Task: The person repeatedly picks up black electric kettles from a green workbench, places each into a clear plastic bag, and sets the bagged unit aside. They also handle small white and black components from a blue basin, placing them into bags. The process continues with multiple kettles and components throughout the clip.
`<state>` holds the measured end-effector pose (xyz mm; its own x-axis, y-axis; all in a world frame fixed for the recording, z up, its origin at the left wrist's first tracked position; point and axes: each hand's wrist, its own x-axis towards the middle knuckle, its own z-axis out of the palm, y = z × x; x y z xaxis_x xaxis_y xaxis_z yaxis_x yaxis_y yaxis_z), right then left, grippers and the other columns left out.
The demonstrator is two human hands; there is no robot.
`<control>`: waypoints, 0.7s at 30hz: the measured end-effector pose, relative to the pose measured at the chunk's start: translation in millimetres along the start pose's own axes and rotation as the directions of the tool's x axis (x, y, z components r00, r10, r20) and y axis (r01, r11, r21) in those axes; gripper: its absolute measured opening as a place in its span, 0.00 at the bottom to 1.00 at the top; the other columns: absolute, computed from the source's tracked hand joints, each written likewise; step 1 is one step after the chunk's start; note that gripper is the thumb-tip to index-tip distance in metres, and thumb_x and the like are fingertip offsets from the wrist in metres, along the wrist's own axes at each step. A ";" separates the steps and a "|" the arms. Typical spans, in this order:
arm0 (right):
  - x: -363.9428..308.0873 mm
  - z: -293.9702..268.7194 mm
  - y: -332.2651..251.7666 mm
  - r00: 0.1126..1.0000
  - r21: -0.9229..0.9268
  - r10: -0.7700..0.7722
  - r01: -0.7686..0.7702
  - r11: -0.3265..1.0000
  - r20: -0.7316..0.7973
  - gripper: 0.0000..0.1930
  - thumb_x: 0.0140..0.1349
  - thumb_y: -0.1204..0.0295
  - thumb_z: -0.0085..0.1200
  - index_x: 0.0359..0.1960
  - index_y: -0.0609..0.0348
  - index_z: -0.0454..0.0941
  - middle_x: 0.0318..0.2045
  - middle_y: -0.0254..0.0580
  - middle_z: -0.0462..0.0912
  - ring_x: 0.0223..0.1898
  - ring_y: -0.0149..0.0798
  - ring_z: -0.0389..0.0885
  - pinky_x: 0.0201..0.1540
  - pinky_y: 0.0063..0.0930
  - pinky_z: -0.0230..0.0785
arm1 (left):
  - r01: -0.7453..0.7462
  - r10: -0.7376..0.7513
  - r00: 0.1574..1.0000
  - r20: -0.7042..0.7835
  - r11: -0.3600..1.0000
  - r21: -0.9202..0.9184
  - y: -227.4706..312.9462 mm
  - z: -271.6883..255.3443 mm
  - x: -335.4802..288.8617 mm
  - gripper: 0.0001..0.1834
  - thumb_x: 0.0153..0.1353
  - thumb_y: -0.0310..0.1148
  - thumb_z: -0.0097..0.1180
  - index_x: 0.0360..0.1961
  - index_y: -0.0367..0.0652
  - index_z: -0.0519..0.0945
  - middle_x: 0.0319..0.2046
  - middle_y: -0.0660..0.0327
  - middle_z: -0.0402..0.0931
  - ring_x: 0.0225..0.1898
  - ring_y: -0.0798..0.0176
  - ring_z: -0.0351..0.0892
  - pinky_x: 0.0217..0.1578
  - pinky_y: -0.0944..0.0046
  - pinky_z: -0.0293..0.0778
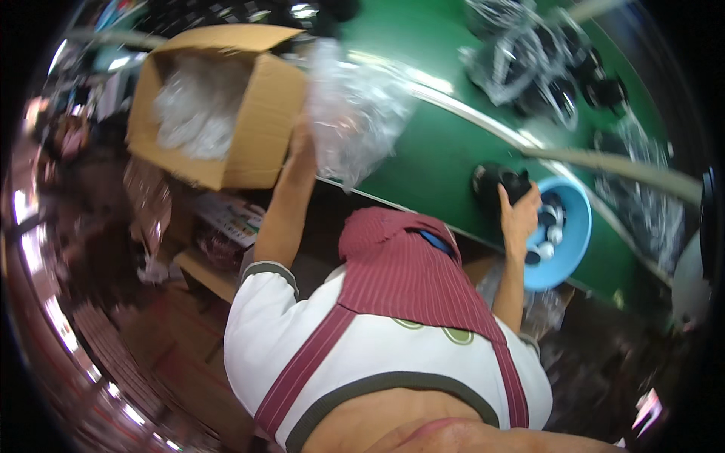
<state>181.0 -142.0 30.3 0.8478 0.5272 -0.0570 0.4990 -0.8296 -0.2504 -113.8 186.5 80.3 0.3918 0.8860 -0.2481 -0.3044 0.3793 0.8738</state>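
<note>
My left hand is raised beside the carton, closed on a clear plastic bag that hangs crumpled over the bench edge. The film partly covers its fingers. On the right, my right hand grips a black rounded part at the bench's near side; blur hides its exact kind. Right of that hand stands a light-blue round tub with several small white and black pieces inside. The open cardboard box to the left contains bunched clear plastic bags.
Black parts wrapped in clear plastic lie at the far right of the green bench. A pale rail runs along the bench, and a beige bar crosses it on the right. More cartons sit below at left.
</note>
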 end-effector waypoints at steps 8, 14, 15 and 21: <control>-5.3 10.7 19.6 0.994 0.169 0.007 0.012 0.986 -0.110 0.41 0.54 0.47 0.69 0.65 0.49 0.65 0.53 0.51 0.76 0.50 0.59 0.80 0.48 0.50 0.76 | -0.434 0.119 0.899 0.421 0.347 0.831 -280.2 59.7 83.5 0.24 0.61 0.36 0.65 0.56 0.39 0.74 0.50 0.45 0.78 0.50 0.39 0.78 0.49 0.46 0.74; -13.9 9.8 24.1 0.993 0.210 0.065 -0.043 0.977 -0.099 0.40 0.54 0.49 0.70 0.65 0.48 0.65 0.51 0.51 0.75 0.50 0.60 0.79 0.47 0.51 0.76 | -0.728 0.270 0.640 0.720 -0.085 0.680 -254.9 90.5 35.6 0.32 0.56 0.39 0.69 0.59 0.43 0.69 0.54 0.52 0.70 0.57 0.47 0.67 0.52 0.48 0.67; -13.4 9.1 23.2 0.993 0.211 0.062 -0.040 0.977 -0.101 0.40 0.54 0.50 0.70 0.64 0.48 0.65 0.51 0.51 0.75 0.50 0.60 0.79 0.46 0.51 0.77 | -0.810 0.222 0.559 0.799 -0.062 0.584 -242.5 88.9 20.8 0.32 0.56 0.39 0.70 0.59 0.44 0.70 0.54 0.52 0.70 0.56 0.48 0.68 0.51 0.49 0.67; -4.9 9.4 13.2 0.997 0.194 0.034 -0.021 0.981 -0.066 0.40 0.54 0.50 0.70 0.65 0.48 0.64 0.50 0.51 0.75 0.49 0.60 0.79 0.46 0.51 0.77 | -0.760 -0.176 0.650 0.739 -0.127 0.638 -288.2 25.6 -5.9 0.26 0.55 0.32 0.65 0.57 0.43 0.76 0.47 0.54 0.74 0.51 0.48 0.75 0.48 0.52 0.73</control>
<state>181.7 -153.8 18.2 0.8744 0.4852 -0.0013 0.4371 -0.7889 -0.4319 -6.1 65.1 -159.4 0.9501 0.3118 -0.0061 0.2947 -0.8913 0.3446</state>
